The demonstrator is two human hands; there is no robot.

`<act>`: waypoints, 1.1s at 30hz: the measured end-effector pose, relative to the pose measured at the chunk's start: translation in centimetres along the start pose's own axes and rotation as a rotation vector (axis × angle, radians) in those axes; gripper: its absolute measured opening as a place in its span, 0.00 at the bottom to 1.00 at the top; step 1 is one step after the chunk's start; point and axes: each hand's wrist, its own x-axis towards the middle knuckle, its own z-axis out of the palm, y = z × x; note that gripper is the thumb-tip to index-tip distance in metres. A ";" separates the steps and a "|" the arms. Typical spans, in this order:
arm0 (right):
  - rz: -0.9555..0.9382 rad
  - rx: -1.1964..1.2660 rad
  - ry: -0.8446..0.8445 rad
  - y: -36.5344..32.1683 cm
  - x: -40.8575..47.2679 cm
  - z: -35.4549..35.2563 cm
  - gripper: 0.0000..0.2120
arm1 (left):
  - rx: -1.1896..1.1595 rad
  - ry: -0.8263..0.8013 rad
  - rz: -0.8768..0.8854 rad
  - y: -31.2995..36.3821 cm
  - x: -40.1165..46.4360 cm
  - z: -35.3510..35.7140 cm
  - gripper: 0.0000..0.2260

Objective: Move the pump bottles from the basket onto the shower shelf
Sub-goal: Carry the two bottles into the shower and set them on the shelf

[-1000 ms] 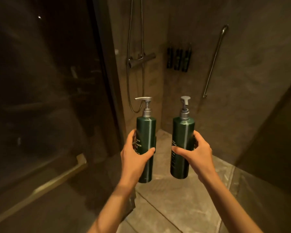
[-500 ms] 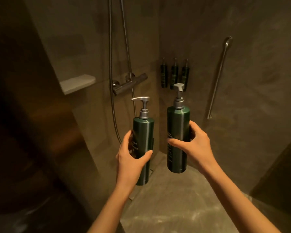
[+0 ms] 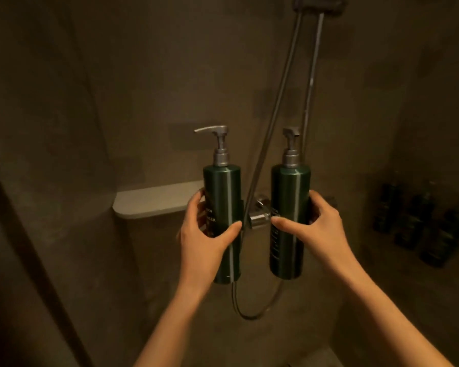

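I hold two dark green pump bottles with grey pump heads upright in front of me. My left hand (image 3: 204,234) grips the left bottle (image 3: 223,192) around its middle. My right hand (image 3: 316,226) grips the right bottle (image 3: 289,189) the same way. A pale shower shelf (image 3: 154,200) juts from the wall just left of and behind the left bottle, at about hand height, with nothing on its visible part. The basket is out of view.
A chrome shower mixer (image 3: 260,215) sits on the wall between the bottles, with the hose (image 3: 270,123) and riser rail (image 3: 312,75) running up from it. Three dark wall-mounted bottles (image 3: 419,221) hang at the right. Dim tiled walls close in all around.
The view has swung left and closer to the wall. The shelf now lies right beside the left bottle, and the wall-mounted bottles have slid to the right edge. Both hands keep their grip.
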 end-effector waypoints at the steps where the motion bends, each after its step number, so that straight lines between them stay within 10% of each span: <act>1: -0.022 0.032 -0.019 -0.4 1.7 0.5 0.26 | 0.020 0.037 0.022 0.4 1.5 -0.1 0.36; 16: -0.267 0.236 -0.142 -1.2 20.4 13.4 0.32 | 0.147 0.315 0.151 -2.7 16.3 -3.0 0.37; 33: -0.209 0.301 -0.284 5.6 20.7 17.2 0.40 | 0.387 0.497 0.049 -6.6 14.9 -2.3 0.36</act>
